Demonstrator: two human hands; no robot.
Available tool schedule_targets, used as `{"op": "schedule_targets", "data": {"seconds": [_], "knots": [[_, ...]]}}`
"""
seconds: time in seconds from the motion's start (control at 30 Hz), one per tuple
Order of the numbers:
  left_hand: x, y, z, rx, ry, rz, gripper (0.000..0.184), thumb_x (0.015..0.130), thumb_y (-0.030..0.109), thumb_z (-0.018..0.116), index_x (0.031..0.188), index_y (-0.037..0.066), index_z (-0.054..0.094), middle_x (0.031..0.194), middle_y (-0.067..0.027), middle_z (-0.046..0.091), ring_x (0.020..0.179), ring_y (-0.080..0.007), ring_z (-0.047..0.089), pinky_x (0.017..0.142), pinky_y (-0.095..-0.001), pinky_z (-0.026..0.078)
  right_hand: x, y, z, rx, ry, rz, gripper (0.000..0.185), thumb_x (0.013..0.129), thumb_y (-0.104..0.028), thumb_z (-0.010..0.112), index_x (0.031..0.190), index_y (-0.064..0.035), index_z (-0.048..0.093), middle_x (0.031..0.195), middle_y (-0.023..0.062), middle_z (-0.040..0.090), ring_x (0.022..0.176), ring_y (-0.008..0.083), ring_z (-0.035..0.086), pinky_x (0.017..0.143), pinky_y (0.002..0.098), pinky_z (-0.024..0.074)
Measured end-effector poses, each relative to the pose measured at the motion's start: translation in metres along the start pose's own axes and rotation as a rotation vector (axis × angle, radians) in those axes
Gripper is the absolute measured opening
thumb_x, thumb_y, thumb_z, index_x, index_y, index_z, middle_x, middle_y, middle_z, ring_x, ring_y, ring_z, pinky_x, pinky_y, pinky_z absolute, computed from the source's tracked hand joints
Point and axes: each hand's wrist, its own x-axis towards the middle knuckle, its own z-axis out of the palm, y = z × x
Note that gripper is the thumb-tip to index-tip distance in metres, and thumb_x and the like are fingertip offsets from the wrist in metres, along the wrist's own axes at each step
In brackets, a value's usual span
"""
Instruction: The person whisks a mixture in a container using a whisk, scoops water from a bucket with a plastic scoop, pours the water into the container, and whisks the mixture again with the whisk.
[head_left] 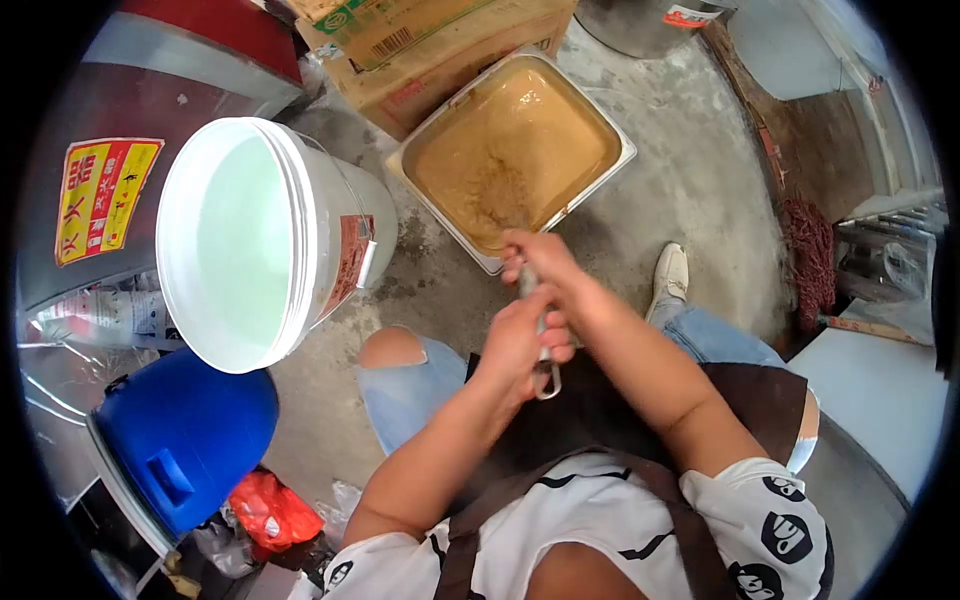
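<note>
Both of my hands are wrapped round the metal handle (546, 358) of a whisk-like tool. My left hand (525, 338) grips it lower in the view, close to the looped end. Further up the same handle, by the near rim of the tray, my right hand (541, 262) is closed. The tool's far end dips into thick tan liquid (560, 125), where its wires look blurred and partly hidden. This liquid fills a rectangular metal tray (628, 155) on the concrete floor.
A large white bucket (335, 230) stands left of the tray. Cardboard boxes (440, 60) touch the tray's back side. At the lower left are a blue barrel (190, 430) and a red plastic bag (272, 510). A round metal pot (640, 25) sits at the top.
</note>
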Motion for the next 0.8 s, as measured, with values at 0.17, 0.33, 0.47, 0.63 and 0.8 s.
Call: {"op": "schedule_targets", "data": {"seconds": [0.17, 0.33, 0.47, 0.63, 0.8], "knots": [[0.034, 0.025, 0.011, -0.053, -0.041, 0.091, 0.016, 0.089, 0.022, 0.046, 0.082, 0.008, 0.046, 0.059, 0.0038, 0.039, 0.042, -0.0047, 0.033, 0.036, -0.0193, 0.028, 0.046, -0.035, -0.002, 0.077, -0.185, -0.015, 0.019, 0.083, -0.013, 0.05, 0.067, -0.0062, 0.043, 0.048, 0.0016, 0.038, 0.04, 0.0107, 0.036, 0.039, 0.0273, 0.0332], [-0.003, -0.007, 0.01, 0.027, 0.098, -0.008, 0.015, 0.09, 0.023, 0.044, 0.085, 0.009, 0.045, 0.062, 0.003, 0.04, 0.042, -0.0051, 0.031, 0.037, -0.0198, 0.029, -0.003, -0.01, -0.001, 0.095, -0.005, 0.019, 0.025, 0.081, -0.013, 0.051, 0.058, -0.0029, 0.045, 0.05, 0.0055, 0.042, 0.04, 0.0157, 0.04, 0.037, 0.0321, 0.0379], [0.03, 0.011, 0.013, 0.107, 0.006, 0.023, 0.014, 0.089, 0.022, 0.045, 0.087, 0.008, 0.045, 0.063, 0.0026, 0.041, 0.043, -0.0043, 0.033, 0.036, -0.0196, 0.029, 0.024, -0.036, -0.006, 0.04, -0.011, -0.052, 0.024, 0.08, -0.013, 0.051, 0.058, -0.0049, 0.044, 0.049, 0.0047, 0.041, 0.04, 0.0152, 0.041, 0.036, 0.0324, 0.038], [0.002, 0.022, -0.01, -0.02, 0.051, 0.062, 0.016, 0.09, 0.025, 0.046, 0.087, 0.009, 0.045, 0.06, 0.003, 0.039, 0.042, -0.004, 0.033, 0.036, -0.0195, 0.029, 0.025, -0.002, 0.019, 0.171, -0.099, 0.001, 0.024, 0.079, -0.014, 0.051, 0.058, -0.0048, 0.045, 0.048, 0.0051, 0.041, 0.041, 0.0166, 0.045, 0.037, 0.0335, 0.039], [0.023, 0.017, 0.011, 0.109, 0.0, 0.0, 0.015, 0.09, 0.023, 0.045, 0.088, 0.008, 0.044, 0.06, 0.003, 0.039, 0.042, -0.0042, 0.033, 0.036, -0.0196, 0.03, 0.035, -0.03, -0.016, 0.109, -0.062, -0.046, 0.025, 0.082, -0.014, 0.05, 0.06, -0.0037, 0.048, 0.047, 0.0059, 0.043, 0.038, 0.0169, 0.043, 0.036, 0.0321, 0.0385]]}}
